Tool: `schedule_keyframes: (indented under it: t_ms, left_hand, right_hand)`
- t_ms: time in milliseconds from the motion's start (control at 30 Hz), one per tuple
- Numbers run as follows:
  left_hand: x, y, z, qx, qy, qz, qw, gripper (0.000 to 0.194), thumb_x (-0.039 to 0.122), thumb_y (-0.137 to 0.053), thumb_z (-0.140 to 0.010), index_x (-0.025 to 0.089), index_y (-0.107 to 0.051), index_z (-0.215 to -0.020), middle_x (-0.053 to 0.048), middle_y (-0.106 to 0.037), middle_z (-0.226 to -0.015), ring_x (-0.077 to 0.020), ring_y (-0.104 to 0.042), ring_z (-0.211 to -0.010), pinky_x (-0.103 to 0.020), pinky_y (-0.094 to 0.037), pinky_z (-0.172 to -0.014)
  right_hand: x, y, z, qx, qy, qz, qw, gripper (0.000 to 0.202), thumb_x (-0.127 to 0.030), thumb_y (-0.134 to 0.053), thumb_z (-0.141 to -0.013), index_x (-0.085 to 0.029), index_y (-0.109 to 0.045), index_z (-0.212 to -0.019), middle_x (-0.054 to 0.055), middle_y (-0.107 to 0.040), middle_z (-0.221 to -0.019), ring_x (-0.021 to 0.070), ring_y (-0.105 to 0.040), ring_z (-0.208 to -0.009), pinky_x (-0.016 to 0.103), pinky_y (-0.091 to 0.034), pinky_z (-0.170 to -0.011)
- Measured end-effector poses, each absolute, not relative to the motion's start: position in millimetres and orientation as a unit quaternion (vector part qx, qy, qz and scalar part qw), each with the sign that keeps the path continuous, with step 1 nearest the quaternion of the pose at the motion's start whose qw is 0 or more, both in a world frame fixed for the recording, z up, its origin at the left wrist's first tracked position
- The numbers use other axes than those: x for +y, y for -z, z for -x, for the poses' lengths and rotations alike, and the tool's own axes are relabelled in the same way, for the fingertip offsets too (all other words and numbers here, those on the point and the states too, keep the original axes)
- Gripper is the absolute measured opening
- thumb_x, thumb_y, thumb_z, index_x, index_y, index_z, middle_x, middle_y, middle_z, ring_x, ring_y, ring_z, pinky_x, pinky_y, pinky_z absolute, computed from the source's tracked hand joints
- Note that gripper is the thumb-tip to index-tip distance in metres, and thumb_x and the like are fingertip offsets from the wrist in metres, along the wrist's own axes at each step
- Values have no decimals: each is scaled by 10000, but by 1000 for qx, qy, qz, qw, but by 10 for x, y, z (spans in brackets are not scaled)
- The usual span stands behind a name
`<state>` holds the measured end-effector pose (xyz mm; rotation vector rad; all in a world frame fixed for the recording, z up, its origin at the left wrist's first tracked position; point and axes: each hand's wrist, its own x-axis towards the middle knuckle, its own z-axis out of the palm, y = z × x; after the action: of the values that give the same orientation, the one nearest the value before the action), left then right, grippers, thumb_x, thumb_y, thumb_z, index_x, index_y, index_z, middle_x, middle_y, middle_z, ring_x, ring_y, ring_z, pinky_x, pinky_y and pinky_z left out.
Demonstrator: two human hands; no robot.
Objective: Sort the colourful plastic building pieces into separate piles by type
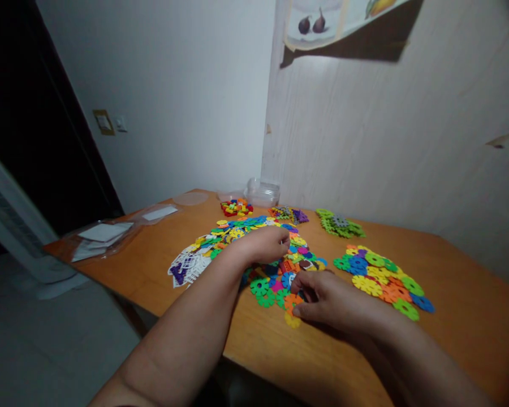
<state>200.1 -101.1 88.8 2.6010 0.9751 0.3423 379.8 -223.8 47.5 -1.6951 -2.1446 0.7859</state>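
Observation:
A mixed pile of colourful plastic pieces [237, 232] spreads over the table in front of me. My left hand [272, 244] reaches across it with fingers curled in; whatever they hold is hidden. Lower and to the right, my right hand [318, 294] has its thumb and fingers curved around the edges of an orange notched disc [294, 302]. Just under the thumb shows a yellow notched disc [292, 320]. Green notched discs [260, 286] and a pink piece [277, 285] lie left of the right hand.
Right of the pile are a heap of notched discs [375, 274] and green pieces [339, 224]. Behind lie small red and yellow bricks [236, 207], purple pieces [297, 216] and clear plastic tubs [263, 193]. White lattice pieces [192, 268] and plastic bags [104, 234] are leftward.

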Motion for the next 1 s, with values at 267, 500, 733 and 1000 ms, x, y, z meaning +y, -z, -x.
schedule_keyframes:
  t_ms: [267,500,733,1000]
  left_hand:
    - [-1010,-874,-2014,346,-119,-918,155,152,259,-543,-863,195,-671,-915,-29,-716,-915,-177,-603,-787,-252,-380,-617]
    - [-1007,-878,-2015,352,-103,-917,160,182,282,-538,-877,188,-679,-941,-32,-712,-929,-180,-601,-804,-244,-402,-626]
    - [-1086,-958,-2017,323,-34,-931,166,159,230,-541,-853,186,-679,-919,-21,-706,-880,-162,-591,-754,-239,-394,-604]
    - [-1225,-1037,-2026,287,36,-941,177,86,205,-568,-828,194,-651,-851,-4,-682,-816,-148,-564,-706,-244,-356,-569]
  right_hand:
    - [-2219,-462,-3804,-760,-241,589,132,147,-276,-688,-775,-215,-589,-865,-15,-588,-802,141,-492,-722,245,-332,-603]
    - [-2220,-510,-3787,-747,-247,606,117,258,-373,-751,-743,-222,-573,-853,-20,-593,-788,142,-495,-709,247,-307,-567]
    - [-2216,-494,-3829,-663,-390,575,280,194,-326,-677,-802,-226,-511,-809,-50,-531,-667,109,-455,-578,235,-319,-519]
    - [-1886,-467,-4779,-432,-163,706,538,261,-426,-685,-704,-204,-608,-820,-5,-607,-643,146,-528,-544,263,-395,-505]
